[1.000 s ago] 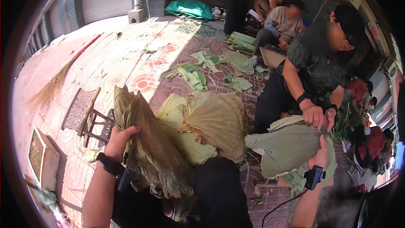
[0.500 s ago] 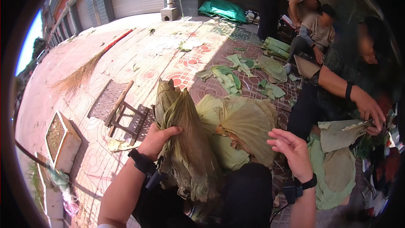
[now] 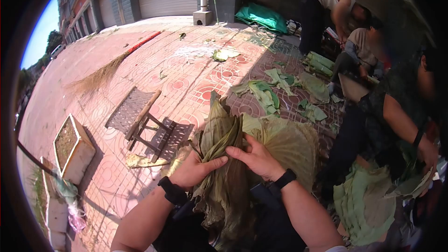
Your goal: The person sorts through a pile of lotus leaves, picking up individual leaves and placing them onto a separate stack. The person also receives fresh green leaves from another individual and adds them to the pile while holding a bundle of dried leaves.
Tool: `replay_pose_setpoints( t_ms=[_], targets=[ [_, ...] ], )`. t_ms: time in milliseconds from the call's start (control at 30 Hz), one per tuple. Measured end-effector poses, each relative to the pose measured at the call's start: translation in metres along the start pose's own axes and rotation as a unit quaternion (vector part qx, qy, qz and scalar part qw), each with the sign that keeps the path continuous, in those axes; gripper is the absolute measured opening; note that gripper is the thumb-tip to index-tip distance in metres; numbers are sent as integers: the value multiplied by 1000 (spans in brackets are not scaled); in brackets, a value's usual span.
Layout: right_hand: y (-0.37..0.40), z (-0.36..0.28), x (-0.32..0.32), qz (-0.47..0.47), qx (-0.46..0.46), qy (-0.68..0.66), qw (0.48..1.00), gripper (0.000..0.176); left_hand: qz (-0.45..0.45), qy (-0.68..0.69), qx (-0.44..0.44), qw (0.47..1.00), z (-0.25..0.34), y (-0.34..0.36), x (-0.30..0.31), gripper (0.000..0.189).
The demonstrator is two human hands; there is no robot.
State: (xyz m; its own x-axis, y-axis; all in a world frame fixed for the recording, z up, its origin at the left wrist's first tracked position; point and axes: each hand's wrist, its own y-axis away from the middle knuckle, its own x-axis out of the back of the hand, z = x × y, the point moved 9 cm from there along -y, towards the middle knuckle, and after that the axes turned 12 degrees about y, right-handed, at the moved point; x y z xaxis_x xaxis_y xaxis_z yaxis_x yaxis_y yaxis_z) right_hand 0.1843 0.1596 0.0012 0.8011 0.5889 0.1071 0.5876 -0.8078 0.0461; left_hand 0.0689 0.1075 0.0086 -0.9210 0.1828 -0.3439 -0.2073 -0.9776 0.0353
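In front of me stands an upright bundle of large dried leaves (image 3: 219, 126), brownish green and folded, bunched tight at the middle. My left hand (image 3: 196, 171) is closed round its left side, thumb across the front. On the opposite side my right hand (image 3: 259, 158) grips the same bundle, its thumb pressed near the left thumb and its fingers partly hidden behind. The lower leaves hang loose over my lap. Just beyond my right hand lies a broad, pale, wrinkled leaf (image 3: 291, 147).
A small folding stool (image 3: 142, 116) and a straw broom (image 3: 105, 74) are at left, near planter boxes (image 3: 74, 151). Leaf pieces (image 3: 263, 94) litter the tiles. A co-worker's hand (image 3: 427, 154) handles leaves at right; a green sack (image 3: 261, 17) and two people are farther back.
My right hand has come in from the right and taken hold of the bundle beside my left hand. The co-worker's hand at right has moved lower, and my view has shifted slightly.
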Motion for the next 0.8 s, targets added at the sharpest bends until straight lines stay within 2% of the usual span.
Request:
replay_pose_setpoints(
  t_ms=[100,200,333,433,567,667,767,800],
  targets=[
    [9,-8,-2,-37,-60,-33,997,67,16,12,5,1000,0,1,5,48],
    [16,8,10,-22,-137,-44,989,53,43,36,48,997,2,7,7,47],
    [14,32,47,59,-83,-110,989,25,75,36,81,993,7,13,7,46],
    [23,24,62,83,-70,-188,976,29,100,41,63,992,11,14,8,46],
    [35,-2,59,67,-16,-261,963,32,105,83,35,990,8,10,6,45],
    [39,-2,47,55,-45,-309,949,30,94,70,39,992,1,4,1,44],
    [42,-3,36,60,-25,-200,978,28,94,49,79,991,-7,3,-13,45],
    [40,2,32,36,-38,-206,977,30,94,54,72,991,-11,0,-14,45]
  ],
)
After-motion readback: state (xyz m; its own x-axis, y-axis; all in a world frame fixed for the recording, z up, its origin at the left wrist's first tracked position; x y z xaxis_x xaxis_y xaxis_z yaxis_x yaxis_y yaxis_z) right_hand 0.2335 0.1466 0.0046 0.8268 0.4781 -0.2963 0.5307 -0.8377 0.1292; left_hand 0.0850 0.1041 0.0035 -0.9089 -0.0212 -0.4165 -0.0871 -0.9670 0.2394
